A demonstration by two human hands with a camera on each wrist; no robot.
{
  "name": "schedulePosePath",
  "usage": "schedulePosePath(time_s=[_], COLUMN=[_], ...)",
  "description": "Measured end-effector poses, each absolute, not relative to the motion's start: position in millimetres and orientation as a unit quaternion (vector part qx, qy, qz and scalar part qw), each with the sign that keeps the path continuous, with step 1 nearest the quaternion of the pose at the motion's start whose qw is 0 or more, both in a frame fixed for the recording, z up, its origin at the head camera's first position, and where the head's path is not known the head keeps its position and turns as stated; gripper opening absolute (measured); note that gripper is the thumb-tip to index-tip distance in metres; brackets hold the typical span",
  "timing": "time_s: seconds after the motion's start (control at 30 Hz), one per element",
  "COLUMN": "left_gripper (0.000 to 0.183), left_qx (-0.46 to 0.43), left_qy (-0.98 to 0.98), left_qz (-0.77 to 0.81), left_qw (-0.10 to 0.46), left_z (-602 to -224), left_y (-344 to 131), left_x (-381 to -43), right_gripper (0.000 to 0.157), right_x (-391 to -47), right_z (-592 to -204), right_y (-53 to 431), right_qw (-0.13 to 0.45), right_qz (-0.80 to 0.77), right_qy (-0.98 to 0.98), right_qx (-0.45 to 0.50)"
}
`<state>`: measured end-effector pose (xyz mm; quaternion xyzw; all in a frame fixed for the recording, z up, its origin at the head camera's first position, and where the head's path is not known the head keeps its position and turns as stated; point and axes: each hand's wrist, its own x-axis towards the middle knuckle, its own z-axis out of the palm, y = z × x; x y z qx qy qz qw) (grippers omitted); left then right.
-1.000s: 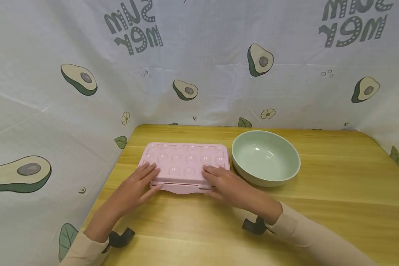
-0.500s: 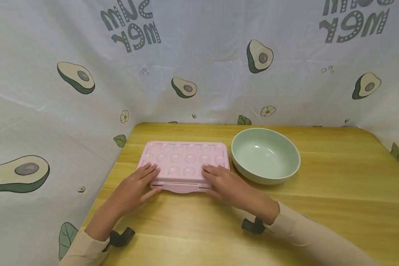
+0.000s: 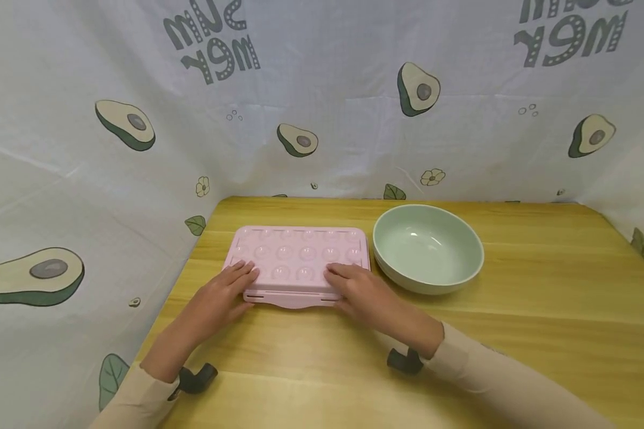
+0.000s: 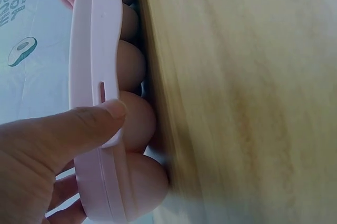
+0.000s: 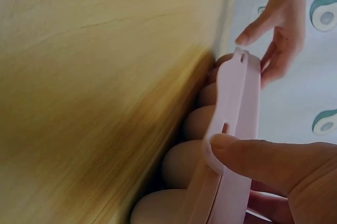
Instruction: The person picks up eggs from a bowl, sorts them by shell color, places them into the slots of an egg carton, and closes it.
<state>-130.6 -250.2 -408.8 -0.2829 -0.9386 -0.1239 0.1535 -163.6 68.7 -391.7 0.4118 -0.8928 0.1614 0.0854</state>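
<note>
A pink plastic egg box (image 3: 295,256) lies on the wooden table, its lid down and studded with rows of round bumps. My left hand (image 3: 214,305) grips its front left corner, fingers on the lid. In the left wrist view that thumb (image 4: 89,129) bends over the front flap (image 4: 106,34). My right hand (image 3: 366,295) holds the front right corner the same way, its thumb (image 5: 247,155) against the flap in the right wrist view. Rounded, egg-shaped bulges (image 5: 184,163) show below the box's rim. The inside of the box is hidden.
Close to the right of the box stands a pale green bowl (image 3: 428,247) with nothing in it. A white cloth printed with avocados (image 3: 322,89) hangs behind and beside the table (image 3: 542,286).
Both thumbs have drawn in closer against the front edge of the egg box. The box and the bowl stay in place; the head view has shifted slightly.
</note>
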Motion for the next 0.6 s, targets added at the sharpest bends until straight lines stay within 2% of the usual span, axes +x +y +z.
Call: schedulePosePath(time_s=[0.2, 0.37, 0.6], left_gripper=[0.060, 0.057, 0.057], left_qx=[-0.286, -0.293, -0.281], left_qy=[-0.934, -0.927, -0.930], left_qz=[-0.112, -0.104, -0.092], left_qw=[0.182, 0.211, 0.217], left_z=[-416.5, -422.9, -421.1], left_y=[-248.9, -247.5, -245.3], left_x=[-131.9, -131.5, -134.3], right_gripper=[0.052, 0.050, 0.035], right_x=[-163.4, -161.7, -164.0], right_z=[-395.2, -399.0, -402.1], right_y=[70.2, 69.3, 62.0], right_qw=[0.104, 0.149, 0.228], right_qz=[0.159, 0.128, 0.071], right_qy=[-0.888, -0.881, -0.866], right_qx=[0.418, 0.430, 0.440])
